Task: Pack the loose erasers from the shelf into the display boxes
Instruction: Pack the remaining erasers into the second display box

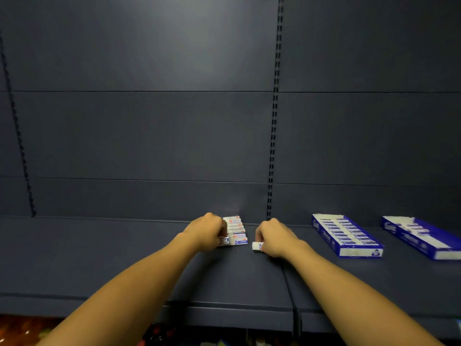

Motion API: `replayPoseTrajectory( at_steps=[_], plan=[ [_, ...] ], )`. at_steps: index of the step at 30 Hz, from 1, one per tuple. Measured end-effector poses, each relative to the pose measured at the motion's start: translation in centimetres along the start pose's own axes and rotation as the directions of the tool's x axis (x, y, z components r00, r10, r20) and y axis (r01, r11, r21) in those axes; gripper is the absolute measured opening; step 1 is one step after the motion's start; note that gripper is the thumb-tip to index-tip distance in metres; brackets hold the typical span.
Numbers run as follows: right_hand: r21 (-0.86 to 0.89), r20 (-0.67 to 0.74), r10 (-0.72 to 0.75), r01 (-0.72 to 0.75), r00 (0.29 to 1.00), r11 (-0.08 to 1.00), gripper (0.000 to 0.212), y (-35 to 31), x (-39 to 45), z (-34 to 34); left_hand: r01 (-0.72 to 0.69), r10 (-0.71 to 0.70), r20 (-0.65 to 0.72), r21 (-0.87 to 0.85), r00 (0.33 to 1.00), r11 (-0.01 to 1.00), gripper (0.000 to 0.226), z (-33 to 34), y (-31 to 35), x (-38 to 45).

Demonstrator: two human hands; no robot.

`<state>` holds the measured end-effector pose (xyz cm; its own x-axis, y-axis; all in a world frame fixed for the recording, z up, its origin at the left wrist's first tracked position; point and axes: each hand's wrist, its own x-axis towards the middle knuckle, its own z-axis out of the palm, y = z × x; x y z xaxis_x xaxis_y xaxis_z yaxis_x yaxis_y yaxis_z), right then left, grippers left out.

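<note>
A small pile of loose white erasers with blue and red sleeves (235,229) lies at the back of the dark shelf (124,258). My left hand (208,232) curls around erasers at the pile's left side. Just right of the pile, my right hand (273,238) pinches a single white eraser (257,245) against the shelf. Two blue display boxes stand to the right: the nearer one (345,236) is filled with rows of erasers, the farther one (421,237) holds erasers only at its back end.
A slotted upright (274,121) runs down the dark back panel behind the pile. A seam (289,283) splits the shelf between my arms. Coloured goods show dimly on a lower shelf (30,328) below the front edge.
</note>
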<state>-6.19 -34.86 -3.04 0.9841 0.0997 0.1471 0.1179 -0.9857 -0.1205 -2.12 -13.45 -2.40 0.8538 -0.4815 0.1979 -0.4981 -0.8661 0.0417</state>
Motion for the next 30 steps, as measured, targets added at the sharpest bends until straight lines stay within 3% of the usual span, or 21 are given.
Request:
replayPoseTrajectory(
  at_steps=[17, 30],
  plan=[
    [-0.061, -0.126, 0.365, -0.374, 0.923, 0.925, 0.021, 11.0, -11.0, -5.5, -0.277, 0.275, -0.045, -0.066, 0.961, 0.959, 0.013, 0.2, 14.3, 4.1],
    [-0.067, -0.108, 0.436, -0.444, 0.894, 0.894, 0.022, 20.1, -20.0, -7.9, -0.341, 0.338, -0.051, -0.07, 0.94, 0.938, 0.016, 1.3, 27.1, 4.3]
  ],
)
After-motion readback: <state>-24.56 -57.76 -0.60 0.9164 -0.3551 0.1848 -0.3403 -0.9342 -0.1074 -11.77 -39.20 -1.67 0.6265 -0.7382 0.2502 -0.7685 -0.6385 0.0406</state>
